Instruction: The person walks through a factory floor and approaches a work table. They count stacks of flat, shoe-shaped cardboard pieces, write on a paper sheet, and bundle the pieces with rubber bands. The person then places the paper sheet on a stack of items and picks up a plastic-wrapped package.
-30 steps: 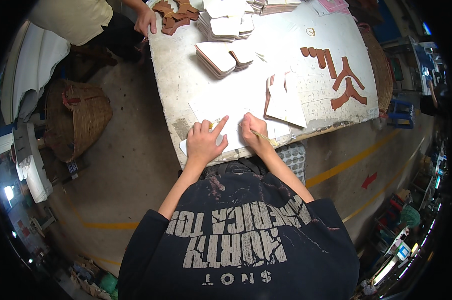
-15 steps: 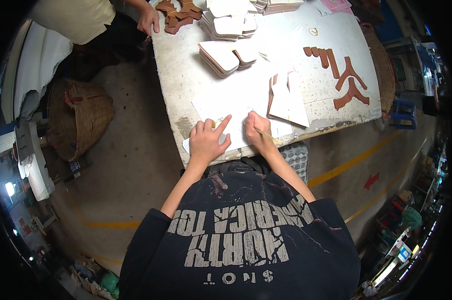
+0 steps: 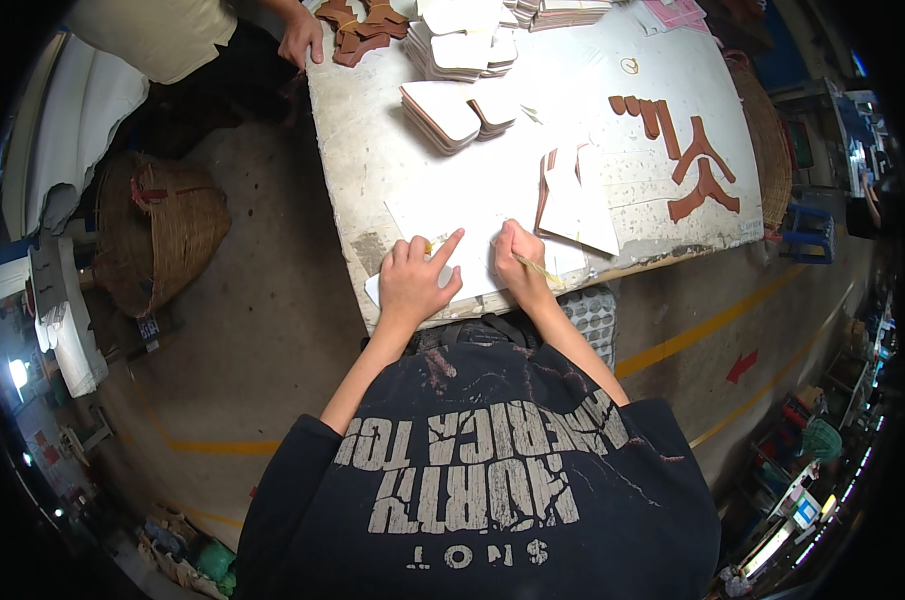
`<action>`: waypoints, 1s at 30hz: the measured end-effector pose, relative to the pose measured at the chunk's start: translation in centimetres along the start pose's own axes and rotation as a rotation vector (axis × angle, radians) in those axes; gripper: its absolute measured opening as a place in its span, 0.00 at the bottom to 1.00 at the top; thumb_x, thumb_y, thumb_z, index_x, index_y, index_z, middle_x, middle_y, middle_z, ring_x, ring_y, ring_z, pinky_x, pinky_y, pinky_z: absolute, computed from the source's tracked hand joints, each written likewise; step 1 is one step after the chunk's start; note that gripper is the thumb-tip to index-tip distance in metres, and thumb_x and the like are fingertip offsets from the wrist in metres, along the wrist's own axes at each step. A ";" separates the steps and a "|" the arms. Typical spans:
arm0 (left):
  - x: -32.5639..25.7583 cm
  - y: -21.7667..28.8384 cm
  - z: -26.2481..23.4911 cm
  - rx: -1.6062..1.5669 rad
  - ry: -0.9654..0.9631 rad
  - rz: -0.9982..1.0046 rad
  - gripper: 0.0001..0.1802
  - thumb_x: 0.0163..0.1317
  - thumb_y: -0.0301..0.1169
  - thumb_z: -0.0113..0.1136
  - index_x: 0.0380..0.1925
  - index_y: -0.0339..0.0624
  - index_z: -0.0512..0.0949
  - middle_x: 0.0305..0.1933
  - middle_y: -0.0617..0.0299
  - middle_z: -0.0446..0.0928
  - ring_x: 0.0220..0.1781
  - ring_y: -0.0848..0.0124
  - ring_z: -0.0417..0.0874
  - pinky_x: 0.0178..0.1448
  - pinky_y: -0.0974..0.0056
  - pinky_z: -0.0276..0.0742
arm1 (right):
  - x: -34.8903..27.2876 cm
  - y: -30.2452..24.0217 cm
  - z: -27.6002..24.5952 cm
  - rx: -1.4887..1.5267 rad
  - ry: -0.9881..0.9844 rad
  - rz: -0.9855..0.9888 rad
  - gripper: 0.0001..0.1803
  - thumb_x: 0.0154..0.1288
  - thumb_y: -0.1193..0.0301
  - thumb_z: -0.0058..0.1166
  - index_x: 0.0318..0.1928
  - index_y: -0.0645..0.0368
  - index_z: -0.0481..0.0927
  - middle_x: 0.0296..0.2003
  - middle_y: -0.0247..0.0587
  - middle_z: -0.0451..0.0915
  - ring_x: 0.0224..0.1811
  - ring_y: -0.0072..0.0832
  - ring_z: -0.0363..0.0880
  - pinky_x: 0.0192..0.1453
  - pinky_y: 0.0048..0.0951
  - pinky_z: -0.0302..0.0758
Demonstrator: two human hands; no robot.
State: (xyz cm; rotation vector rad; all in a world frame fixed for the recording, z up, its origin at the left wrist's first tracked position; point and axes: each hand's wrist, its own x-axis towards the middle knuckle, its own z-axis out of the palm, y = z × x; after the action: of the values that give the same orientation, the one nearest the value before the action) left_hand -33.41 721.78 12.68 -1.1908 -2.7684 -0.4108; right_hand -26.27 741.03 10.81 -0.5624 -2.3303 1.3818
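Two hands at near edge of pale surface (image 3: 373, 150): left hand (image 3: 413, 282) spread flat, pinning white sheet (image 3: 473, 262); right hand (image 3: 518, 262) just beside, grip pinched on yellow pencil (image 3: 539, 270); brown-edged white pieces (image 3: 578, 200) right of them

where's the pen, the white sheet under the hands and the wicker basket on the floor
pen (image 3: 539, 268), head view, on its yellow shaft
white sheet (image 3: 478, 262), head view, bare part between the hands
wicker basket (image 3: 163, 235), head view, on its woven side
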 end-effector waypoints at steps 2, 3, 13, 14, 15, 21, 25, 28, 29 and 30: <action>0.0 0.0 0.0 -0.014 0.001 -0.006 0.33 0.59 0.46 0.69 0.69 0.75 0.83 0.40 0.64 0.73 0.42 0.64 0.74 0.45 0.59 0.75 | 0.0 0.0 0.0 0.013 -0.004 -0.026 0.17 0.84 0.74 0.49 0.31 0.64 0.75 0.21 0.53 0.73 0.21 0.47 0.77 0.30 0.42 0.74; 0.0 0.1 0.0 -0.002 0.007 -0.005 0.33 0.59 0.46 0.69 0.69 0.75 0.83 0.40 0.65 0.73 0.42 0.64 0.74 0.45 0.59 0.75 | 0.1 0.0 0.0 0.003 0.000 -0.038 0.17 0.83 0.74 0.49 0.31 0.64 0.75 0.21 0.53 0.73 0.21 0.48 0.77 0.29 0.42 0.73; 0.1 0.3 -0.1 0.011 0.013 -0.011 0.33 0.58 0.46 0.69 0.68 0.76 0.84 0.39 0.64 0.72 0.41 0.63 0.75 0.44 0.59 0.75 | 0.1 0.0 -0.1 -0.008 0.039 -0.048 0.16 0.83 0.75 0.49 0.32 0.64 0.75 0.20 0.54 0.73 0.21 0.50 0.77 0.29 0.45 0.73; 0.1 0.3 -0.1 0.004 0.013 -0.012 0.33 0.58 0.46 0.69 0.68 0.76 0.84 0.39 0.64 0.72 0.41 0.63 0.75 0.44 0.59 0.75 | 0.1 0.0 -0.1 -0.012 0.043 -0.055 0.16 0.83 0.75 0.49 0.32 0.64 0.75 0.20 0.54 0.73 0.21 0.50 0.77 0.29 0.45 0.73; 0.1 0.3 0.0 0.013 0.014 -0.011 0.33 0.58 0.46 0.69 0.68 0.76 0.84 0.39 0.64 0.72 0.41 0.63 0.75 0.44 0.59 0.75 | 0.1 0.1 -0.1 -0.017 0.052 -0.061 0.16 0.83 0.75 0.49 0.32 0.64 0.75 0.20 0.54 0.73 0.21 0.50 0.77 0.29 0.45 0.73; 0.1 0.4 0.1 0.026 0.005 -0.014 0.33 0.59 0.48 0.69 0.69 0.78 0.83 0.39 0.65 0.72 0.41 0.64 0.74 0.45 0.59 0.75 | 0.2 0.0 -0.1 0.001 0.049 -0.037 0.15 0.83 0.76 0.49 0.31 0.64 0.75 0.21 0.54 0.73 0.21 0.49 0.77 0.28 0.44 0.73; 0.2 0.5 0.1 0.024 0.004 -0.017 0.34 0.59 0.48 0.69 0.69 0.78 0.82 0.39 0.65 0.72 0.41 0.64 0.74 0.45 0.58 0.75 | 0.3 0.0 -0.1 -0.007 0.077 -0.088 0.15 0.82 0.78 0.50 0.31 0.65 0.74 0.22 0.54 0.74 0.21 0.48 0.78 0.28 0.43 0.73; 0.1 0.6 0.1 0.014 -0.016 -0.031 0.34 0.58 0.47 0.69 0.69 0.76 0.83 0.39 0.64 0.72 0.43 0.62 0.74 0.46 0.57 0.76 | 0.3 0.1 0.0 -0.012 0.096 -0.093 0.15 0.82 0.78 0.50 0.31 0.65 0.74 0.22 0.54 0.74 0.22 0.49 0.78 0.28 0.43 0.73; 0.1 0.6 0.0 0.008 -0.027 -0.037 0.34 0.58 0.46 0.69 0.69 0.76 0.83 0.40 0.63 0.72 0.43 0.62 0.75 0.47 0.57 0.76 | 0.3 0.1 0.0 -0.012 0.086 -0.083 0.15 0.82 0.77 0.50 0.31 0.65 0.74 0.22 0.54 0.74 0.22 0.50 0.78 0.28 0.43 0.73; 0.1 0.6 0.0 0.014 -0.018 -0.027 0.34 0.58 0.47 0.69 0.69 0.76 0.83 0.39 0.64 0.72 0.43 0.62 0.74 0.46 0.57 0.76 | 0.3 0.1 0.1 -0.013 0.086 -0.070 0.15 0.83 0.76 0.49 0.31 0.65 0.74 0.22 0.54 0.74 0.22 0.50 0.78 0.29 0.43 0.73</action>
State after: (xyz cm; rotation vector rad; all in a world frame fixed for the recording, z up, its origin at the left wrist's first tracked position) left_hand -33.09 722.26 12.83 -1.1618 -2.8007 -0.3849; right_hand -26.51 741.16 10.68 -0.5286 -2.2708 1.2866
